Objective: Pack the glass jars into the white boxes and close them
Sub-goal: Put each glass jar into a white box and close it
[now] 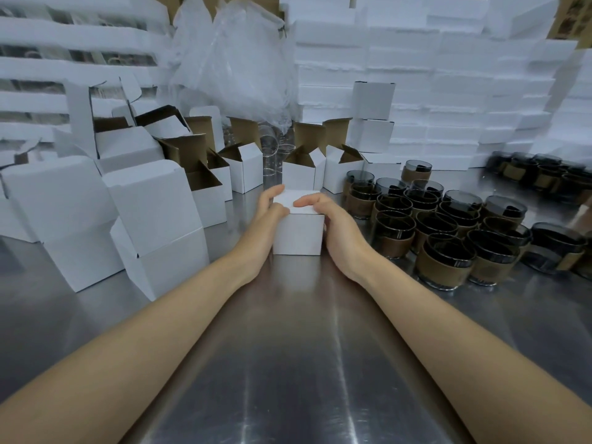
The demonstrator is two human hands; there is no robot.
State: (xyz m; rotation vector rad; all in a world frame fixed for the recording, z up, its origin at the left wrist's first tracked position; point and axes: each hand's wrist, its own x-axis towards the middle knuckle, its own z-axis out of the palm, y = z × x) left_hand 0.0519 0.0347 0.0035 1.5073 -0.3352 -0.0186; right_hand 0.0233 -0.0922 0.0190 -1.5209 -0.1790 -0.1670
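Left hand [268, 213] clasps the left side of the white box [298, 234], thumb on the lid, fingers reaching round the far corner; right hand [337, 228] cups the right side, fingers curled over the lid's top edge; box sits lid down on the steel tabletop [288, 347], centre; dark glass jars [448, 229] with brown bands crowd just right of it; open white boxes [243, 169] stand behind and to the left; crumpled clear plastic [237, 59] at the back.

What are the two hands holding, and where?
The small white cardboard box: left hand and right hand clasp its sides, fingertips on the closed top.
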